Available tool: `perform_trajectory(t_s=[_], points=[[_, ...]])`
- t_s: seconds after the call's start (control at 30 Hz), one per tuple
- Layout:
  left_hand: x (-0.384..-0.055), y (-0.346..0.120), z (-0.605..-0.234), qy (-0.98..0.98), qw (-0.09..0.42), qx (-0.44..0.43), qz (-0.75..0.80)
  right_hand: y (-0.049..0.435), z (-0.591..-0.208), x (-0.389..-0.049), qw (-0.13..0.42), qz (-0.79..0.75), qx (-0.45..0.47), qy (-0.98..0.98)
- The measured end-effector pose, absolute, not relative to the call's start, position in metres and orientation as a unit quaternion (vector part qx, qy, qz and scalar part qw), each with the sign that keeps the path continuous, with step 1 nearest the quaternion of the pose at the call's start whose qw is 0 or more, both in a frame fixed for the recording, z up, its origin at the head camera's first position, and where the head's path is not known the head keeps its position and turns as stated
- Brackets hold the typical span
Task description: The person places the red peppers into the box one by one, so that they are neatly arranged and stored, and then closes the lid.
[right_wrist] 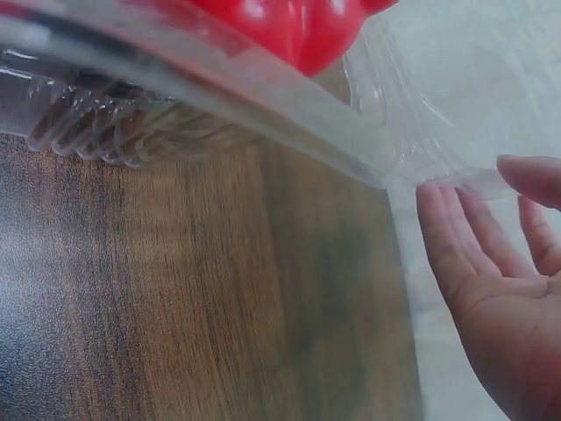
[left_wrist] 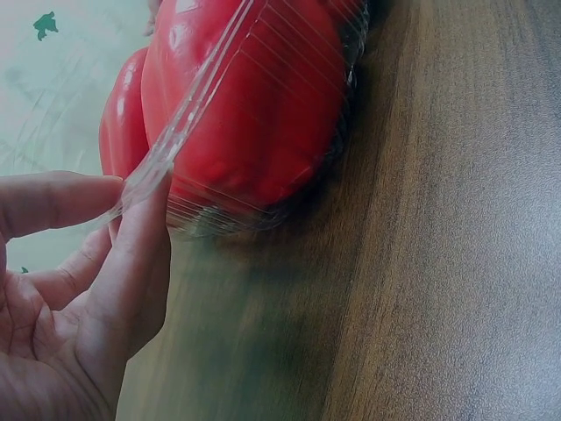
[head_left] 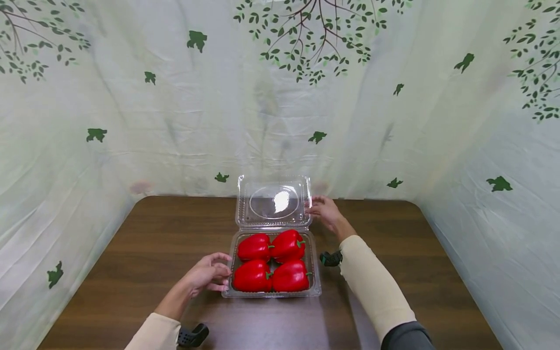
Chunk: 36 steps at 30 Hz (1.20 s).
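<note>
A clear plastic clamshell container (head_left: 314, 287) lies on the table with its lid (head_left: 267, 221) raised at the back. Several red bell peppers (head_left: 290, 277) with green stems sit in two rows in the base. My left hand (head_left: 211, 273) is at the base's left side; its thumb and forefinger pinch the clear rim (left_wrist: 188, 118), seen close in the left wrist view. On the lid's right edge is my right hand (head_left: 325, 212). The right wrist view has its thumb on one side of the lid's edge (right_wrist: 478, 181) and its fingertips on the other.
Brown wood-grain table (head_left: 175, 228) stretches to both sides of the container. Behind and beside it hangs pale cloth (head_left: 197, 121) printed with leaves and branches. A black wrist device (head_left: 192, 335) shows at the left sleeve, and another black device (head_left: 331, 258) at the right sleeve.
</note>
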<state>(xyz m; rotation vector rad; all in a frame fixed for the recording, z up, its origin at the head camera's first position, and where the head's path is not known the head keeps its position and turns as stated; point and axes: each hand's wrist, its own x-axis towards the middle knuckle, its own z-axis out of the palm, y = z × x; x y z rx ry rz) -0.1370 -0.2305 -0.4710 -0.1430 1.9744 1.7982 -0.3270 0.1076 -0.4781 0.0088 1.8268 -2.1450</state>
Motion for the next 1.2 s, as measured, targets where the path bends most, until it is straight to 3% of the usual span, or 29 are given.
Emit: perform_trajectory(t_s=[1.2], points=[[-0.136, -0.231, -0.472, 0.719, 0.23, -0.058, 0.653, 0.113, -0.447, -0.306, 0.142, -0.767, -0.11, 0.616]])
